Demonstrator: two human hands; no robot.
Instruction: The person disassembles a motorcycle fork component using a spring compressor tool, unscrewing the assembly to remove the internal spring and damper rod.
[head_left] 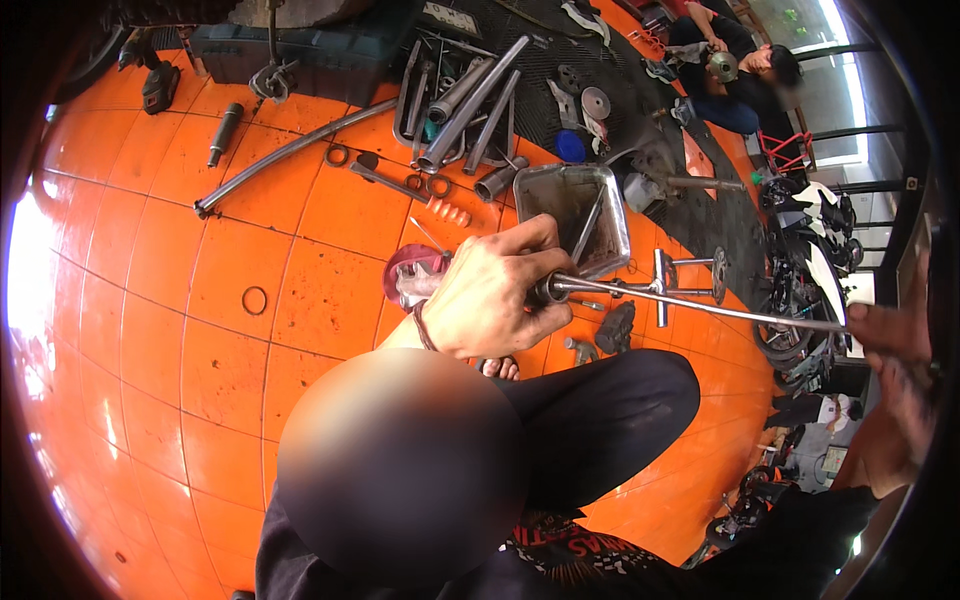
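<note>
My left hand (495, 295), with a thin dark band at its wrist, is closed around a short dark cylindrical piece (545, 291). A long thin metal rod (700, 308) runs from there out to the right. At the rod's far end is my right hand (895, 365), its fingers against the tip; it is partly blurred and close to the picture's rim. Just beyond my left hand stands a rectangular metal tray (622, 225) with a slim tool leaning inside. Below the rod lies a T-shaped metal tool (661, 290). A dark red cloth-like item (400, 268) lies beside my left wrist.
Metal tubes (475, 105) lie in a rack at the back, near a long bar (295, 155) and a coil spring (449, 212). A black ring (255, 300) is on the orange tiles. Another person (735, 65) works at the far right; motorcycles (800, 290) line that side.
</note>
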